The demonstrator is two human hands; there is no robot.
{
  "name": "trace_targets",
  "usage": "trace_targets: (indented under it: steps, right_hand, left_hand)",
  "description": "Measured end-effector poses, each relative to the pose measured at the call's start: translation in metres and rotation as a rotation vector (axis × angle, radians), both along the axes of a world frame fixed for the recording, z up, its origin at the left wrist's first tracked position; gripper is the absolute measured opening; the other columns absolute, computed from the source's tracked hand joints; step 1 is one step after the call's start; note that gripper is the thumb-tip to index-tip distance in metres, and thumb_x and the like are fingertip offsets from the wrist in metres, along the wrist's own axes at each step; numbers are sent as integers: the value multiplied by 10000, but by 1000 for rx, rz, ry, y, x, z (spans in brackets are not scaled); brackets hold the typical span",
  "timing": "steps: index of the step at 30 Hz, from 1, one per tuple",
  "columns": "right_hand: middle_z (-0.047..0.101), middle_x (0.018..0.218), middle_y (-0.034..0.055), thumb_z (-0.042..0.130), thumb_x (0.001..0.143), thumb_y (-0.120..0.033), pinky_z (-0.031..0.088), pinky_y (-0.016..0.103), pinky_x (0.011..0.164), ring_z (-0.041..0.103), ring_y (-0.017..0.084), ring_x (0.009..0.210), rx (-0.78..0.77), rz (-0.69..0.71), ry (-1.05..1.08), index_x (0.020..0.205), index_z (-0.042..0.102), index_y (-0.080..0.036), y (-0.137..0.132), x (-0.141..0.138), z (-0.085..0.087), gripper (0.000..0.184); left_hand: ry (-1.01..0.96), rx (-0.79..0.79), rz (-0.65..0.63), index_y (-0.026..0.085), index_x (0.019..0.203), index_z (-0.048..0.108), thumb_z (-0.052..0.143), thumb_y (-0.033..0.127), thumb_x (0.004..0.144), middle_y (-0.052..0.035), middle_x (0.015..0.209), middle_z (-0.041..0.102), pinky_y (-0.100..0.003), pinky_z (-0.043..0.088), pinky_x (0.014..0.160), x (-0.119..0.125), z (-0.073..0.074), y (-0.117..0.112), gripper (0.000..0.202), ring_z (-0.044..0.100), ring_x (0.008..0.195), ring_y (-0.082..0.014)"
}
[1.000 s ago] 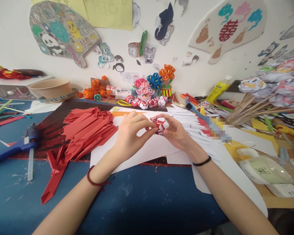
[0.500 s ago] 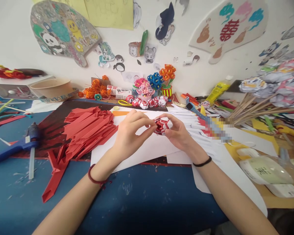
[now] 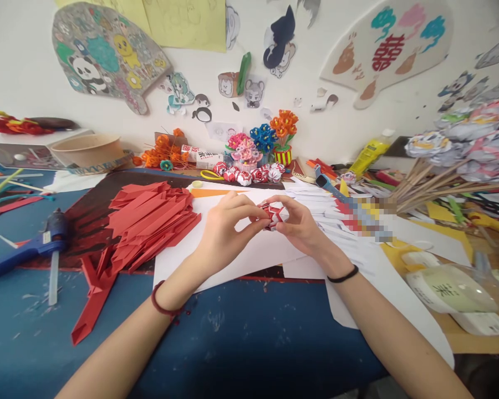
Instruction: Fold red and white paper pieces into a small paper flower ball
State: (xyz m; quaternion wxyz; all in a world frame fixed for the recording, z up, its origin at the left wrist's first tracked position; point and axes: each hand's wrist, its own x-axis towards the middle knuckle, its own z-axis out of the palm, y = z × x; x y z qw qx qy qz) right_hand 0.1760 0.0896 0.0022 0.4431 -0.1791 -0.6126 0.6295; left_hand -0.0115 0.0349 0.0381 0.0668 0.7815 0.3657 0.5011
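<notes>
Between my two hands is a small red-and-white folded paper flower (image 3: pixel 275 215), held above white paper sheets (image 3: pixel 228 263). My left hand (image 3: pixel 228 227) pinches its left side with thumb and fingertips. My right hand (image 3: pixel 299 224) curls round its right side, thumb in front, and hides part of it. Left of my hands lies a pile of folded red paper strips (image 3: pixel 149 221), with a bent red piece (image 3: pixel 92 299) at its near end. Folded white paper strips (image 3: pixel 311 197) fan out behind my right hand.
A blue glue gun (image 3: pixel 52 238) lies at the left. Similar red-and-white flowers (image 3: pixel 244 176) sit at the back by small flower pots (image 3: pixel 283 155). At the right are a clear plastic bottle (image 3: pixel 453 288), a blue-strapped watch (image 3: pixel 336 191) and paper flowers on sticks (image 3: pixel 416 177).
The flower has turned slightly in my fingers, and its dark red opening shows less. My left fingertips have shifted a little lower and to the right along its edge.
</notes>
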Motion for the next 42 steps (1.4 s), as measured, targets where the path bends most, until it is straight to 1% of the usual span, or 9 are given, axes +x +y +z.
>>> trace_targets:
  steps: [8,13,19,23,26,29,34,36,42]
  right_hand:
    - [624,1105,23,839,704,-273,567,337,751,633,179,888,-59,12,41,1051,658,-297,-3,-4,-1,392]
    - [611,1095,18,847,681,-238,568,317,712,624,177,887,-80,22,71,1021,649,-292,-3,-3,-3,397]
    - [586,1108,19,854,669,-212,562,320,763,607,188,953,-74,51,82,993,658,-282,-2,-2,-4,385]
    - [599,1081,20,867,657,-221,555,311,757,611,177,917,-66,52,70,986,655,-273,0,-1,-3,395]
    - [615,1058,24,875,657,-251,552,321,767,622,177,898,-84,43,65,998,635,-262,2,-1,-2,417]
    - [613,1060,26,876,665,-281,549,337,807,635,179,907,-105,30,81,1016,620,-259,2,0,-2,435]
    - [608,1065,26,871,675,-302,543,310,791,620,169,911,-102,-6,94,1019,591,-253,2,-1,-1,446]
    - [623,1050,27,864,687,-302,539,317,806,616,177,934,-95,2,84,1015,577,-255,2,-1,-1,438]
    - [654,1099,42,852,709,-285,531,348,842,646,191,939,-98,11,72,1039,549,-264,1,-1,-2,448]
  left_hand:
    - [17,29,7,208,836,716,638,207,895,-24,782,712,-349,460,737,1,3,-4,97,584,704,-148]
    - [38,1,-2,211,817,731,642,231,891,-30,759,706,-360,468,737,0,6,-4,117,580,702,-157]
    - [32,-36,-25,209,812,736,660,201,877,-22,777,702,-368,465,783,-2,7,-5,101,578,721,-155]
    - [23,-63,-42,208,807,722,648,214,891,-22,766,696,-349,460,746,-3,5,-2,112,572,722,-157]
    - [3,-79,-13,210,849,704,632,223,904,-23,789,690,-327,457,718,-5,3,1,92,569,736,-155]
    - [-12,-61,37,203,863,677,613,214,915,-24,811,677,-317,453,730,-6,4,0,83,570,772,-156]
    - [53,-38,18,199,889,658,631,202,900,-24,847,654,-313,443,752,-2,5,-4,29,567,807,-158]
    - [85,-49,20,197,900,650,632,208,900,-27,858,648,-317,437,749,0,4,-4,21,561,805,-160]
    - [150,-63,14,195,888,632,620,229,910,-21,840,630,-316,424,744,2,-1,-2,43,554,793,-160]
